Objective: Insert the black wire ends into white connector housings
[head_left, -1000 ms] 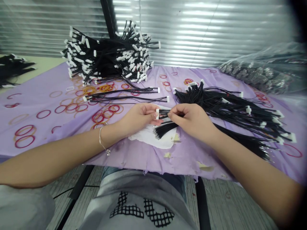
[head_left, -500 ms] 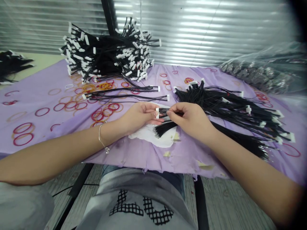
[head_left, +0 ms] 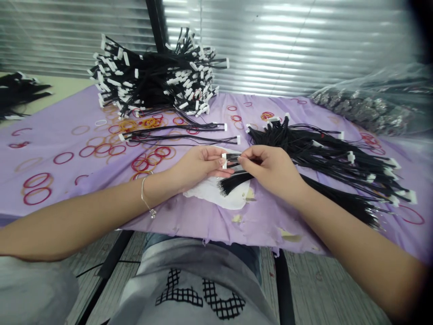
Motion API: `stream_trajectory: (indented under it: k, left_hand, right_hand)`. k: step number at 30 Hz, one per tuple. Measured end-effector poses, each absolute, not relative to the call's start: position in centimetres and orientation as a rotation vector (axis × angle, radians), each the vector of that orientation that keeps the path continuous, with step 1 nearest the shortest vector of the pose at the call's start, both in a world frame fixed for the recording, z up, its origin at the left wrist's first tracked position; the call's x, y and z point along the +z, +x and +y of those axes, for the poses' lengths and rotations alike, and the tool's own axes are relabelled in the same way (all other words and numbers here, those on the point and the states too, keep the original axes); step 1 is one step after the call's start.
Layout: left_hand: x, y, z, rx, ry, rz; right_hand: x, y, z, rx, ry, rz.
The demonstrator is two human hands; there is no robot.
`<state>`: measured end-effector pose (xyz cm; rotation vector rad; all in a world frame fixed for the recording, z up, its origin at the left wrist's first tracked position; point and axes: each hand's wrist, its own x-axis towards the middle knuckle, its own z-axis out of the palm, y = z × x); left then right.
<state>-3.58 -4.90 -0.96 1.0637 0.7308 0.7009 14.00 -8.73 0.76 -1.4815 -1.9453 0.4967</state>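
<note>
White connector: small plastic housing, held just above the bench near its front edge, between the two hands. Short black wires run from it to the right.

Left hand: thumb and fingers clamped on the white connector, open side facing right. Thin bracelet at the wrist.

Right hand: thumb and forefinger pinched together on the black wires, close to the housing. Whether every wire end is seated cannot be told; too small.

Judgement on doing it well: the left hand should stay steady, wrist resting on the cloth, while only the right hand moves. A grip near the wire tips looks best, since thin leads buckle if pushed from further back. Ends should go in straight, not at an angle, and the lower bundle should stay out of the pinch.

Directly beneath: loose wire bundle, bare ends fanned over a white patch in the purple cloth.

Right: wide spread of black leads, some with white housings.

Left: red and orange rubber bands scattered; a few finished harnesses lying flat.

Far: tall heap of finished harnesses against the blinds; clear plastic bag at far right.
</note>
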Motion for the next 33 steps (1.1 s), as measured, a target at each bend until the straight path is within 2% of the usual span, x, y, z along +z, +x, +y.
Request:
stream_trajectory:
  k: [27, 30, 33]
  left_hand:
    - [-1.78, -4.33, -4.67, 0.686, 1.098, 0.555]
    - [-1.84, -4.14, -4.49, 0.68, 1.09, 0.56]
    - [-1.7, -3.84, -4.16, 0.731, 1.071, 0.589]
  right_hand:
    - [-0.16, 14.41, -8.74, 0.666, -1.316, -1.91]
    - [-0.14, 14.35, -8.64, 0.582, -1.315, -1.972]
    - [0.19, 14.34, -8.7, 0.163, -1.232, -2.058]
